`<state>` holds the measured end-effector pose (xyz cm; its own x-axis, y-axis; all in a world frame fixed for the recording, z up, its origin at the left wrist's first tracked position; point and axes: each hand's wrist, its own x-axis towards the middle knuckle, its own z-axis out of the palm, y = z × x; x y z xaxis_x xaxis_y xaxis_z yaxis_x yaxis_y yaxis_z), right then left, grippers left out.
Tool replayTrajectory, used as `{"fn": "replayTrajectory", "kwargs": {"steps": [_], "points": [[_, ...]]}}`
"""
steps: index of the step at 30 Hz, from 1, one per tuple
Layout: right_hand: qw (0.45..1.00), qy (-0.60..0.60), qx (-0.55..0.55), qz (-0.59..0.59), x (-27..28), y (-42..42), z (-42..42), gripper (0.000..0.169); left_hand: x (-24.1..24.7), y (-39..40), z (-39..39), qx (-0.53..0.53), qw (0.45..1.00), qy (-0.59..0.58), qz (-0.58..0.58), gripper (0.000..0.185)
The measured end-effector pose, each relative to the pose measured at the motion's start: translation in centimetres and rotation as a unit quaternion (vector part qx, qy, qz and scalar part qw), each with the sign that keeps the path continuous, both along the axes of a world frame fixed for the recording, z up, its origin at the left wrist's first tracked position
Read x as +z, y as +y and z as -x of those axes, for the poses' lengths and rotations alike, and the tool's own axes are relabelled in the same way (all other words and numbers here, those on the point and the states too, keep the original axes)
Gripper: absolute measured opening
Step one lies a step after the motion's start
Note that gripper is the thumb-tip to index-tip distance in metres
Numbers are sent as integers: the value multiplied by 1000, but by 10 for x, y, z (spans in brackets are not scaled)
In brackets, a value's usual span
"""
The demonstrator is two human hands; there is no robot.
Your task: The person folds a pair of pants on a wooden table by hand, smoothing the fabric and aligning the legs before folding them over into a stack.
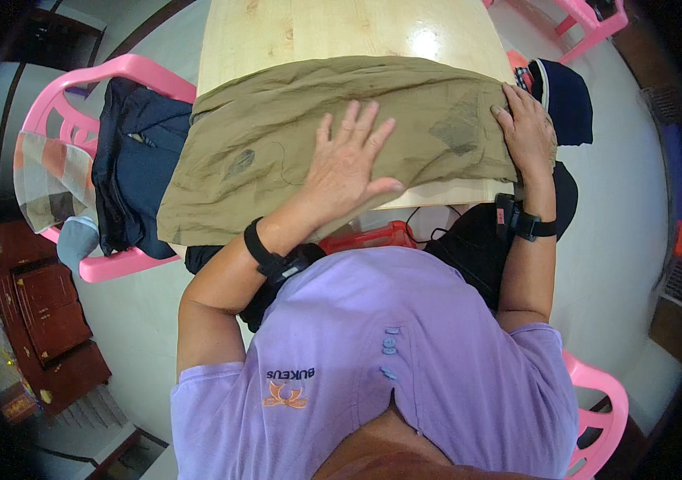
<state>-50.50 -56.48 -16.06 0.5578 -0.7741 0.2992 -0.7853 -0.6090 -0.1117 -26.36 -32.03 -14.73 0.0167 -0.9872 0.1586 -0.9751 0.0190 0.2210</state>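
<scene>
An olive-green cloth [341, 90], perhaps a garment, is spread with soft wrinkles across the near part of a light wooden table [305, 30]. Two dark grey patches, a small one [239, 163] on the left and a larger one [456, 129] on the right, mark its surface. A thin dark thread [284, 165] curls between them. My left hand [347, 162] is over the middle of the cloth, palm down and fingers spread; whether it presses is unclear. At the cloth's right end rests my right hand [528, 132], thumb apart from the fingers.
To the left, a pink plastic chair [131, 67] carries dark folded clothing [143, 156], a checked cloth [53, 174] and a grey-blue item [78, 240]. Navy fabric [566, 102] is beyond the table's right edge. A red plastic object [368, 237] and black cables show below the near edge.
</scene>
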Motion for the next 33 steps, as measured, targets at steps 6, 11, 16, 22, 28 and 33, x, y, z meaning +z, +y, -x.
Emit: {"fn": "replayTrajectory", "kwargs": {"steps": [6, 11, 16, 22, 28, 33], "points": [[999, -34, 9, 0, -4, 3, 4, 52, -3, 13, -45, 76, 994, -76, -7, 92], [999, -36, 9, 13, -6, 1, 3, 51, -11, 34, -90, 181, 977, -111, 2, 83], [1000, -31, -3, -4, -5, 0, 3, 53, -19, 59, -136, 296, 951, -93, -1, 84], [999, -28, -17, -19, -2, 2, 1, 55, -26, 73, -163, 342, 939, -33, 22, 81], [999, -28, -11, -20, -4, 3, 1, 55, -18, 74, -162, 351, 935, -45, -1, 80], [1000, -9, -24, -13, -1, 6, 1, 55, 19, 54, -117, 356, 922, -153, -5, 65]]}}
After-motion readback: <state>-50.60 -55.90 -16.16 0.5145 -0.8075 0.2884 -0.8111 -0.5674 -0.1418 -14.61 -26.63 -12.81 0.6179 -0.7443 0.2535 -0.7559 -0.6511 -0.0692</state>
